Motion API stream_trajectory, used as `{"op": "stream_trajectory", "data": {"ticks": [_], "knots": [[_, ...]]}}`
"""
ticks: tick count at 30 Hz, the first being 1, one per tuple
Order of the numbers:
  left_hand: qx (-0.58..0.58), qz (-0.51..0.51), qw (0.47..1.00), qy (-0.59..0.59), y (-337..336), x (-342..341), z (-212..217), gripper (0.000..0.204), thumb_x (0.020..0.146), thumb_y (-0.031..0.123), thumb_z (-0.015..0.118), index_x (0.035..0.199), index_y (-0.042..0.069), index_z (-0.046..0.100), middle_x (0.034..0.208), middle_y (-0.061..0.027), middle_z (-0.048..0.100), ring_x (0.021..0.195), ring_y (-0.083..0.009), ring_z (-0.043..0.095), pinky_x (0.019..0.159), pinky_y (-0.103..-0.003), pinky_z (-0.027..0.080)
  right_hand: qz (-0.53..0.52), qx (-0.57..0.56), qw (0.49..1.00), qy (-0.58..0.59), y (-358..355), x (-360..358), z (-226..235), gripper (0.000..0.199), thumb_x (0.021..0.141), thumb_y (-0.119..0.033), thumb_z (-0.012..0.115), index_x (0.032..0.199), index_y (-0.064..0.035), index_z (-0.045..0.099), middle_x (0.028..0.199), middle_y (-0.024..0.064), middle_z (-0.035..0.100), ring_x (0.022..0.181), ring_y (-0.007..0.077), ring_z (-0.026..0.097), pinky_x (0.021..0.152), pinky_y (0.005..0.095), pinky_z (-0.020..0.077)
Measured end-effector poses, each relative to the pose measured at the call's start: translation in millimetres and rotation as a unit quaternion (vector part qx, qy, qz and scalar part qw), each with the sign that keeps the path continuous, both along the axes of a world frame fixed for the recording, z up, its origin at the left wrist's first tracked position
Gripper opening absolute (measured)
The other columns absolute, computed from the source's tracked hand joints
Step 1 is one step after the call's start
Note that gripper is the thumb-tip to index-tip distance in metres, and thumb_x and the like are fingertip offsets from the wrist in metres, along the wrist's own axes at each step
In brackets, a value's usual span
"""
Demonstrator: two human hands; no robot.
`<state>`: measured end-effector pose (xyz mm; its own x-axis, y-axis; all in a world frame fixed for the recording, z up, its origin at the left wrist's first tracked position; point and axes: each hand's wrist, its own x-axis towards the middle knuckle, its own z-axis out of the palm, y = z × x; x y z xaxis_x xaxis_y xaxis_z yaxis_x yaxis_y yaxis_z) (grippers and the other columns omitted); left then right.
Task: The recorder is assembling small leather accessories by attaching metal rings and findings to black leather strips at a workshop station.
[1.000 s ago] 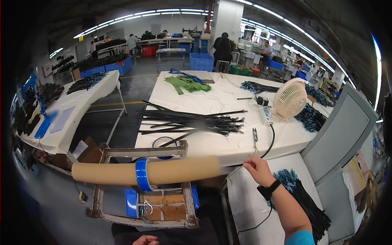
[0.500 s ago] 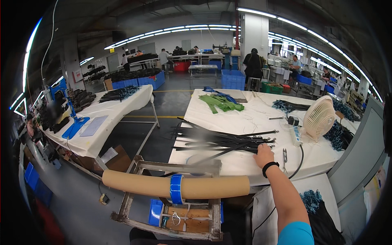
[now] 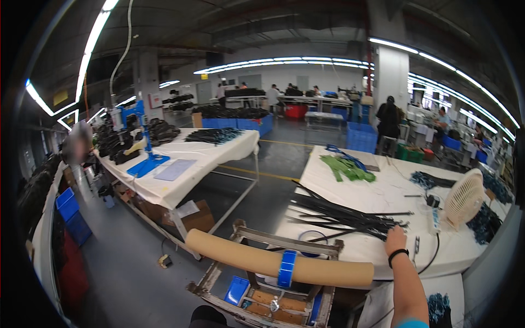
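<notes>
Straps (image 3: 355,218) in black lie on the worktop (image 3: 380,191), ten o'clock from the right hand (image 3: 396,242); whether its fingers (image 3: 397,232) grip any cannot be told. Apparent step: grasping; lifting one calls for a narrow pinch.

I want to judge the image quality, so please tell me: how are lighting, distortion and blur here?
Head view, lighting: bright white tubular ceiling lamps glare at upper left; head view, distortion: the long brown cardboard tube looks bowed, and the corners are black; head view, blur: a patch left of the blue metal press is smeared.
</notes>
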<state>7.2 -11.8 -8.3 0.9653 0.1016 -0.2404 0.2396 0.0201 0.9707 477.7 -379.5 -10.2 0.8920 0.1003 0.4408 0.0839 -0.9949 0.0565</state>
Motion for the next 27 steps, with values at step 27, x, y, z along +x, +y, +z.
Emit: {"op": "stream_trajectory", "data": {"ticks": [27], "knots": [[-0.034,-0.003,0.999,-0.042,10.3,-38.2,6.6,0.02,0.091,0.015,0.06,0.104,0.0,0.059,0.083,-0.002,0.061,0.074,-0.0086,0.057,0.066,-0.024,0.049,0.438,0.617,0.616,-0.22,-5.2,-234.3,299.5,0.02,0.097,-0.019,0.048,0.11,-0.0033,0.047,0.092,0.0047,0.061,0.064,0.0034,0.051,0.059,0.0133,0.0405]]}}
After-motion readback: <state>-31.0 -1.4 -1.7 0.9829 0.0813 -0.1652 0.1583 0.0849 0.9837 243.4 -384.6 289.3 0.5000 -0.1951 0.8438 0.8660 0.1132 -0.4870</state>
